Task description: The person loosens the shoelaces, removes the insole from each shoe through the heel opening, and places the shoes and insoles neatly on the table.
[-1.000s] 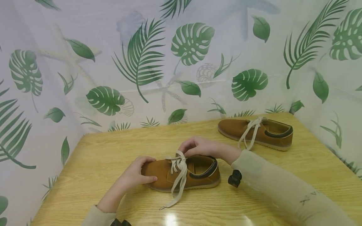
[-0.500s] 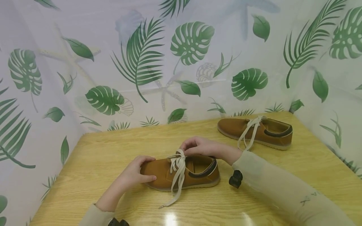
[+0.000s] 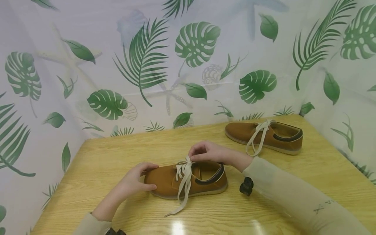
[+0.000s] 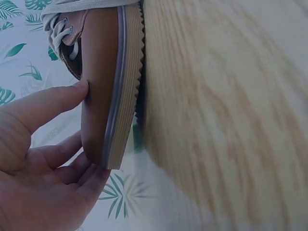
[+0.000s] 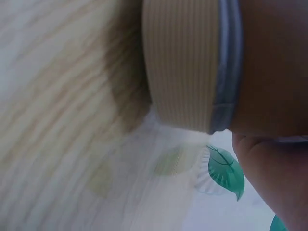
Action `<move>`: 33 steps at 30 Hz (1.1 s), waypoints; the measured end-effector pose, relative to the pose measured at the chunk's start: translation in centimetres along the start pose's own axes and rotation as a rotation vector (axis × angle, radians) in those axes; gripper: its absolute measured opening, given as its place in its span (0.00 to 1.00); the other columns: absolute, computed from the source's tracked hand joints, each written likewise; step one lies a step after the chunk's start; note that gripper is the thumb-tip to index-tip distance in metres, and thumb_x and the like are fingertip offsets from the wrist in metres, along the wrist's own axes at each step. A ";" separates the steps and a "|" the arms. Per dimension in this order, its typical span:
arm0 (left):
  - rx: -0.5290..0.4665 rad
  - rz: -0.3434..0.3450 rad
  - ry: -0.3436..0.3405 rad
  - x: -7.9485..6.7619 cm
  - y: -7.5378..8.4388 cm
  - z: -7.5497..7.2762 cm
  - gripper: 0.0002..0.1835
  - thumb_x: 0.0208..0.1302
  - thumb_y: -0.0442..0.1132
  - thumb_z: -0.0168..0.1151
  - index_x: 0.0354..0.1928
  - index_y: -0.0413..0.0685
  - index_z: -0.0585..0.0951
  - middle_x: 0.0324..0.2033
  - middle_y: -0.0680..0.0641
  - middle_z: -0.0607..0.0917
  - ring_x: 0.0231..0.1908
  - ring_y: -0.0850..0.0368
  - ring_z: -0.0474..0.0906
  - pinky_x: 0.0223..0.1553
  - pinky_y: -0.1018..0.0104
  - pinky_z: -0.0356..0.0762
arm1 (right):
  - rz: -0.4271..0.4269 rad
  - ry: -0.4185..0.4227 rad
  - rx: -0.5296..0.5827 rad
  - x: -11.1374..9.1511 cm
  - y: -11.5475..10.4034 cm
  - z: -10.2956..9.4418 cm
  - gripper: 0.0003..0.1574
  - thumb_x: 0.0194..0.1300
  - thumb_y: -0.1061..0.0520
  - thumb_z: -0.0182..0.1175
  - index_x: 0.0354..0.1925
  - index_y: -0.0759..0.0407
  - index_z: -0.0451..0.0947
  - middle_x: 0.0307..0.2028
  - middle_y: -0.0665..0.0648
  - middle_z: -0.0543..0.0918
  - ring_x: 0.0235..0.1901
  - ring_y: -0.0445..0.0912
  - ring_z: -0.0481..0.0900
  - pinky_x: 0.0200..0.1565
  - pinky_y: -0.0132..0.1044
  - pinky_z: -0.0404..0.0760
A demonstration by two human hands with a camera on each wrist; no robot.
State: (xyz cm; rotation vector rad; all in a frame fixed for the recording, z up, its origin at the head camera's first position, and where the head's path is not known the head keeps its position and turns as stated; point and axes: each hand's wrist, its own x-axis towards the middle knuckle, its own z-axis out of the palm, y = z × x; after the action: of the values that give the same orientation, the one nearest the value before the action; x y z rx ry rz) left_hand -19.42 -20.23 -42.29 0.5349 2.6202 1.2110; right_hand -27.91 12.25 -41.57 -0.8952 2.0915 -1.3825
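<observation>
Left hand [image 3: 133, 180] has eased back slightly, loosely cupping the nearer shoe [image 3: 165, 180]; right hand [image 3: 209, 152] pinches the lace [image 3: 186, 180], likely soft, best held by the knot [image 3: 187, 162].

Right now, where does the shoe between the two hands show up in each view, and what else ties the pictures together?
Head: the shoe lies lower middle, toe toward the left edge.
Left wrist: the shoe is upper left, toe down, cut off at the top.
Right wrist: upper right, close up, cut off at top and right.
Shared landmark: the wooden table.
</observation>
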 end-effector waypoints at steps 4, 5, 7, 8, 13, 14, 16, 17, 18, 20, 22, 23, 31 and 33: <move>0.014 0.015 -0.006 0.0 0.0 0.1 0.34 0.59 0.29 0.79 0.67 0.33 0.78 0.64 0.34 0.82 0.66 0.32 0.76 0.72 0.36 0.72 | -0.006 -0.009 -0.033 -0.1 0.1 -0.1 0.08 0.77 0.62 0.61 0.45 0.68 0.83 0.40 0.47 0.85 0.43 0.40 0.79 0.51 0.31 0.81; 0.018 0.015 -0.008 0.1 0.0 0.1 0.33 0.59 0.29 0.79 0.67 0.33 0.78 0.64 0.34 0.82 0.66 0.32 0.76 0.72 0.36 0.72 | -0.013 -0.012 -0.038 -0.1 0.1 -0.1 0.08 0.78 0.62 0.60 0.44 0.68 0.83 0.40 0.47 0.85 0.43 0.40 0.79 0.51 0.31 0.81; 0.021 0.011 -0.012 0.1 0.0 0.1 0.33 0.59 0.29 0.78 0.67 0.33 0.78 0.64 0.34 0.82 0.66 0.32 0.76 0.73 0.37 0.72 | -0.027 -0.017 -0.044 0.0 0.0 0.0 0.08 0.79 0.62 0.59 0.44 0.67 0.82 0.39 0.47 0.83 0.42 0.41 0.78 0.49 0.30 0.80; 0.018 0.003 -0.013 0.1 0.0 0.1 0.33 0.59 0.29 0.78 0.66 0.33 0.78 0.64 0.34 0.82 0.67 0.32 0.76 0.73 0.37 0.71 | -0.036 -0.018 -0.044 0.1 -0.1 0.0 0.08 0.79 0.63 0.59 0.43 0.67 0.82 0.38 0.47 0.83 0.42 0.41 0.77 0.48 0.30 0.80; 0.025 -0.029 -0.005 0.2 0.1 0.1 0.32 0.59 0.28 0.78 0.67 0.35 0.78 0.64 0.35 0.82 0.68 0.32 0.75 0.74 0.37 0.70 | -0.079 -0.011 -0.072 0.2 -0.5 0.3 0.07 0.80 0.63 0.58 0.42 0.66 0.80 0.38 0.49 0.80 0.41 0.42 0.75 0.47 0.30 0.78; 0.026 -0.033 -0.003 0.2 0.1 0.1 0.32 0.59 0.27 0.77 0.67 0.35 0.78 0.64 0.35 0.82 0.68 0.31 0.75 0.74 0.36 0.70 | -0.089 -0.010 -0.083 0.3 -0.6 0.3 0.07 0.80 0.63 0.57 0.42 0.66 0.80 0.38 0.50 0.80 0.42 0.42 0.75 0.47 0.30 0.78; 0.033 -0.034 -0.001 0.2 0.2 0.1 0.32 0.60 0.27 0.77 0.67 0.35 0.78 0.64 0.35 0.81 0.68 0.31 0.74 0.74 0.36 0.70 | -0.105 -0.011 -0.106 0.4 -0.8 0.4 0.08 0.80 0.63 0.57 0.42 0.66 0.80 0.38 0.53 0.81 0.42 0.43 0.75 0.47 0.30 0.78; 0.035 -0.033 -0.002 0.1 0.3 0.1 0.32 0.60 0.27 0.77 0.67 0.35 0.78 0.64 0.35 0.81 0.69 0.31 0.74 0.74 0.36 0.70 | -0.110 -0.012 -0.118 0.4 -1.0 0.5 0.08 0.80 0.63 0.57 0.42 0.66 0.80 0.38 0.55 0.81 0.42 0.43 0.75 0.47 0.30 0.77; 0.030 -0.038 0.000 0.1 0.2 0.1 0.32 0.60 0.27 0.77 0.67 0.35 0.78 0.64 0.35 0.81 0.69 0.31 0.74 0.74 0.36 0.70 | -0.115 -0.013 -0.129 0.5 -1.1 0.5 0.08 0.80 0.63 0.57 0.42 0.66 0.80 0.39 0.56 0.82 0.42 0.43 0.75 0.48 0.30 0.78; 0.028 -0.036 -0.005 0.0 0.2 0.2 0.32 0.60 0.27 0.77 0.67 0.35 0.78 0.65 0.35 0.80 0.69 0.31 0.73 0.74 0.37 0.70 | -0.121 -0.015 -0.122 0.5 -1.4 0.6 0.08 0.80 0.63 0.57 0.43 0.67 0.81 0.40 0.58 0.82 0.43 0.43 0.76 0.49 0.30 0.78; 0.024 -0.038 -0.010 -0.1 0.2 0.2 0.33 0.60 0.27 0.77 0.67 0.35 0.78 0.65 0.35 0.80 0.70 0.31 0.73 0.74 0.37 0.70 | -0.121 0.004 -0.099 0.5 -1.8 0.5 0.08 0.80 0.64 0.57 0.44 0.67 0.81 0.41 0.57 0.83 0.43 0.44 0.77 0.50 0.31 0.79; 0.020 -0.041 -0.011 -0.1 0.2 0.2 0.33 0.60 0.28 0.77 0.67 0.35 0.77 0.65 0.35 0.80 0.70 0.31 0.73 0.74 0.37 0.70 | -0.122 0.017 -0.095 0.5 -2.0 0.5 0.08 0.80 0.64 0.57 0.44 0.67 0.81 0.41 0.57 0.83 0.43 0.44 0.77 0.50 0.31 0.80; 0.022 -0.051 -0.007 -0.3 0.6 0.0 0.33 0.60 0.28 0.78 0.67 0.34 0.77 0.64 0.35 0.81 0.69 0.31 0.74 0.74 0.36 0.70 | -0.050 0.037 -0.081 0.1 -3.4 -0.8 0.06 0.78 0.64 0.60 0.41 0.65 0.82 0.30 0.50 0.78 0.25 0.38 0.68 0.30 0.30 0.71; 0.026 -0.053 -0.014 -0.3 0.6 0.0 0.32 0.61 0.29 0.77 0.67 0.34 0.77 0.65 0.35 0.80 0.69 0.31 0.73 0.74 0.36 0.70 | -0.025 0.027 -0.073 0.0 -3.4 -1.0 0.06 0.78 0.63 0.61 0.41 0.65 0.83 0.29 0.49 0.77 0.24 0.38 0.67 0.28 0.30 0.69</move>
State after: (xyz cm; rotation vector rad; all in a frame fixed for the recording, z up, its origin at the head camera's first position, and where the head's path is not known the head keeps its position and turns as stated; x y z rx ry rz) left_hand -19.01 -19.99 -41.80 0.4733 2.6241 1.1546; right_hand -27.73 11.91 -38.05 -0.9404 2.1706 -1.3456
